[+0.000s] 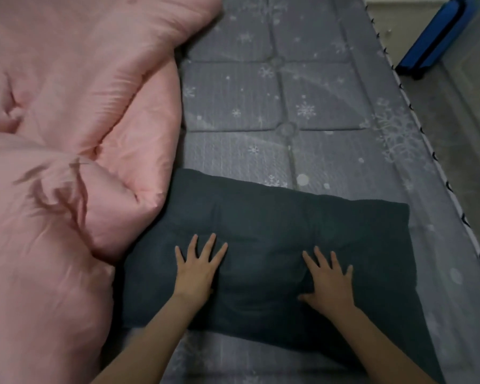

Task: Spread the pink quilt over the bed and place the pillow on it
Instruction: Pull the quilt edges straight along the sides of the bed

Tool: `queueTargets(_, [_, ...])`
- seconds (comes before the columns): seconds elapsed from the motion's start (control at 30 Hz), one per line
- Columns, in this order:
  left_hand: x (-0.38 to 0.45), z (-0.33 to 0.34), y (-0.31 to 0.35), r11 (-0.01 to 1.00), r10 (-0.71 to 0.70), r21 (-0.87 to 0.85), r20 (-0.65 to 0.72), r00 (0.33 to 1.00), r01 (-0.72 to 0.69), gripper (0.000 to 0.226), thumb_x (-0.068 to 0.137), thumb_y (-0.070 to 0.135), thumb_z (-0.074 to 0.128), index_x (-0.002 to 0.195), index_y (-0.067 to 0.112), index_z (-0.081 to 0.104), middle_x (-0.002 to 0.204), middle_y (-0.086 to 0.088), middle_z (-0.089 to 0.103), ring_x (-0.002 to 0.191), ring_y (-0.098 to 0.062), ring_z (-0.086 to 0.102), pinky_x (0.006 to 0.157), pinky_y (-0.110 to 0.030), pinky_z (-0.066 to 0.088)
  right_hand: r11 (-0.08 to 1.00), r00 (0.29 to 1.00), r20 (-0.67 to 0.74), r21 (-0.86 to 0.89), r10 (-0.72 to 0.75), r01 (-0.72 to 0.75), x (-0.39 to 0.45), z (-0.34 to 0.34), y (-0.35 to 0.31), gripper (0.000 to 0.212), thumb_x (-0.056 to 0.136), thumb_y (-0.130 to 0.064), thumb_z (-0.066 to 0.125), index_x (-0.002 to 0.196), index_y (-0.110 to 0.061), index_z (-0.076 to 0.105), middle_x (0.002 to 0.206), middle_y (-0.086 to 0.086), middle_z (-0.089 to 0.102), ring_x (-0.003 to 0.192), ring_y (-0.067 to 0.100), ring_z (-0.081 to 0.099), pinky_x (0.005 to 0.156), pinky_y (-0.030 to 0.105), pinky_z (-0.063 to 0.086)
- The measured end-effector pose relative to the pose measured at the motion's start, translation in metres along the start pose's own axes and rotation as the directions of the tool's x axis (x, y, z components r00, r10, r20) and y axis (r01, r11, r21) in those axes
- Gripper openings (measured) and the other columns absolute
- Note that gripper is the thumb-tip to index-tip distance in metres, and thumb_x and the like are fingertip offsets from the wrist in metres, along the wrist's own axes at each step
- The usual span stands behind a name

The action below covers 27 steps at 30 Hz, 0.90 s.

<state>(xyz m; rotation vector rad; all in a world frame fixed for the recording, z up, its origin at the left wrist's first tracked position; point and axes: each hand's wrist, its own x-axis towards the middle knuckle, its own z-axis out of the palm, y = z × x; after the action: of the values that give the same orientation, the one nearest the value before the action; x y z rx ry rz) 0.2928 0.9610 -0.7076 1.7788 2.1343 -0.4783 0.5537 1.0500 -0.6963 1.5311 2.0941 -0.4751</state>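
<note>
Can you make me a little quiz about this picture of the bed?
1. True or false: the pink quilt is spread flat over the whole bed.
2. What do both hands rest on? A) the quilt B) the dark pillow C) the blue case
3. What pattern is printed on the grey mattress cover?

Key:
1. False. It lies bunched up on one side.
2. B. The left hand and right hand lie flat on it, fingers spread.
3. Snowflakes.
</note>
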Motion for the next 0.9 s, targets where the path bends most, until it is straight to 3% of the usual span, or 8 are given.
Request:
queueTargets(0.07, [0.006,0.008,-0.009,0.996,0.084,0.008,-0.161,0.983,-0.084,0.085,0.068,0.032,0.077,0.141,0.033,0.034,0.150,-0.003,0.034,0.131,-0.042,0.036,0.101,-0.061,0.032,0.999,0.992,-0.124,0.018,-0.028,0.031,0.006,0.003,0.002,0.088,0.071,-0.053,0.071,0.144,-0.028,0.028,0.154,0.000,0.026,0.140,0.029,0.027,0.112,0.049,0.024])
queueTargets(0.13, [0.008,0.011,-0.021,0.974,0.224,0.056,-0.320,0.921,-0.217,0.058,0.057,0.028,0.082,0.112,0.025,0.066,0.113,-0.004,0.067,0.091,-0.034,0.065,0.076,-0.042,0.054,0.989,0.958,-0.270,0.081,-0.097,0.123,0.008,-0.002,0.006,0.058,0.066,-0.038,0.081,0.117,-0.020,0.062,0.123,0.005,0.062,0.107,0.026,0.061,0.085,0.037,0.050])
queueTargets(0.23, [-0.004,-0.010,-0.030,0.959,0.283,0.075,-0.371,0.884,-0.275,0.030,0.048,0.015,0.084,0.074,0.021,0.070,0.068,0.003,0.063,0.050,-0.019,0.056,0.040,-0.020,0.041,0.977,0.910,-0.400,0.120,-0.113,0.174,-0.007,-0.023,0.012,0.015,0.066,-0.017,0.082,0.072,-0.015,0.069,0.071,0.003,0.070,0.056,0.023,0.064,0.046,0.022,0.037])
queueTargets(0.33, [-0.025,-0.041,-0.027,0.965,0.260,0.061,-0.319,0.912,-0.253,0.039,0.035,0.015,0.089,0.065,0.021,0.065,0.059,0.003,0.056,0.042,-0.016,0.052,0.030,-0.018,0.032,0.978,0.901,-0.405,0.066,-0.155,0.198,-0.034,-0.050,0.016,0.024,0.059,-0.016,0.085,0.058,-0.017,0.062,0.054,-0.004,0.064,0.042,0.014,0.057,0.037,0.016,0.020])
queueTargets(0.47, [-0.055,-0.094,-0.031,0.977,0.203,0.012,-0.363,0.910,-0.213,0.040,0.039,0.019,0.087,0.069,0.024,0.062,0.063,0.003,0.055,0.047,-0.015,0.055,0.030,-0.020,0.030,0.970,0.891,-0.425,0.103,-0.158,0.221,-0.075,-0.101,0.019,0.003,0.075,-0.020,0.074,0.073,-0.021,0.071,0.071,-0.004,0.071,0.058,0.017,0.065,0.043,0.025,0.038])
queueTargets(0.53, [-0.066,-0.123,-0.031,0.980,0.184,0.015,-0.445,0.876,-0.198,0.031,0.050,0.018,0.081,0.071,0.023,0.059,0.066,0.003,0.054,0.051,-0.016,0.056,0.030,-0.021,0.028,0.975,0.896,-0.424,0.112,-0.130,0.194,-0.085,-0.130,0.022,0.014,0.088,-0.025,0.058,0.090,-0.023,0.071,0.089,-0.004,0.071,0.077,0.019,0.066,0.057,0.030,0.045])
queueTargets(0.67, [-0.102,-0.202,-0.028,0.988,0.088,-0.043,-0.620,0.780,-0.146,0.012,0.067,0.020,0.043,0.072,0.021,0.054,0.065,0.002,0.052,0.053,-0.018,0.056,0.035,-0.021,0.024,0.966,0.881,-0.450,0.124,-0.148,0.226,-0.119,-0.203,0.037,0.021,0.094,-0.025,0.047,0.099,-0.020,0.068,0.098,-0.001,0.069,0.086,0.018,0.062,0.059,0.027,0.039])
queueTargets(0.9, [-0.181,-0.281,-0.028,0.992,-0.072,-0.122,-0.798,0.599,-0.042,0.015,0.071,0.020,0.042,0.077,0.021,0.056,0.071,0.002,0.054,0.061,-0.016,0.054,0.033,-0.023,0.032,0.951,0.748,-0.637,0.073,-0.188,0.301,-0.169,-0.294,0.029,0.020,0.090,-0.019,0.054,0.105,-0.017,0.068,0.101,0.006,0.071,0.089,0.029,0.064,0.060,0.031,0.037])
